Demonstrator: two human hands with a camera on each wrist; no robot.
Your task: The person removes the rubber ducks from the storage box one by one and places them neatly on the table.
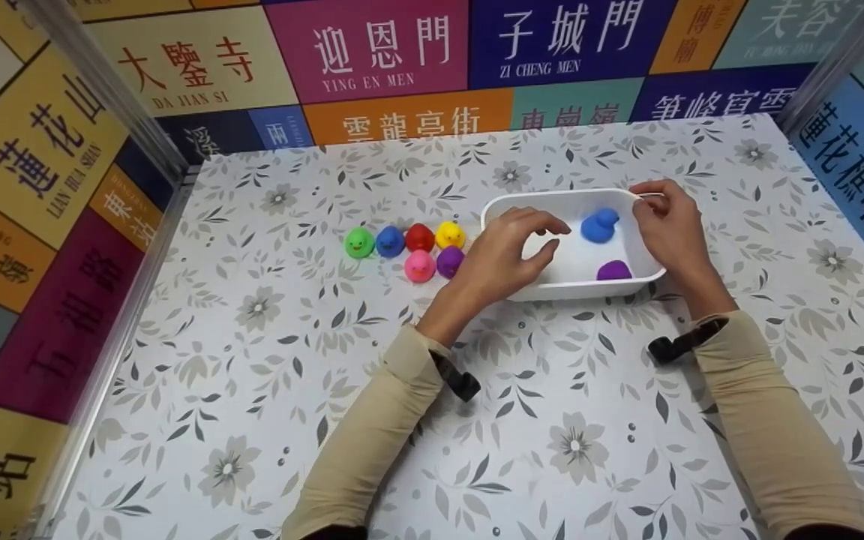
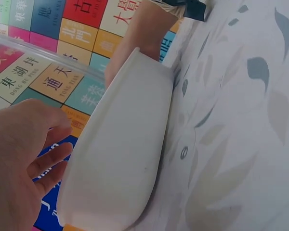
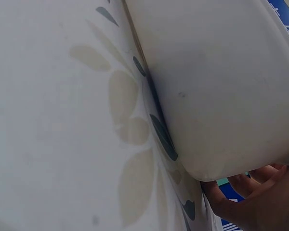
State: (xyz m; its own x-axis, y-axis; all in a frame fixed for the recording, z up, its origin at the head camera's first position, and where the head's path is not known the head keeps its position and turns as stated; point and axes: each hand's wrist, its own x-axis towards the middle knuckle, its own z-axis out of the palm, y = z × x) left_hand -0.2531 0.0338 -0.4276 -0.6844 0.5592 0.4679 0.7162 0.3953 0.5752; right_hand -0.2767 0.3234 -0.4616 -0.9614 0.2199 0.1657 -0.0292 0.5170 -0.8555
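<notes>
A white plastic tub (image 1: 574, 290) stands on the table with a blue rubber duck (image 1: 598, 226) and a purple rubber duck (image 1: 613, 271) inside. My right hand (image 1: 672, 229) grips the rim at its right end; in the right wrist view, the fingers (image 3: 245, 185) lie against the tub's outer wall (image 3: 221, 96). Over the tub's left end, my left hand (image 1: 503, 251) is held with thumb and fingers apart and nothing between them. The left wrist view has this hand (image 2: 24, 144) beside the tub's rim, fingers loosely bent.
Left of the tub, several rubber ducks sit close together: green (image 1: 359, 242), blue (image 1: 390, 241), red (image 1: 420, 238) and yellow (image 1: 450, 235) behind, pink (image 1: 420, 265) and purple (image 1: 450, 262) in front. Panels with writing (image 1: 383, 52) border the flower-patterned table (image 1: 252, 397).
</notes>
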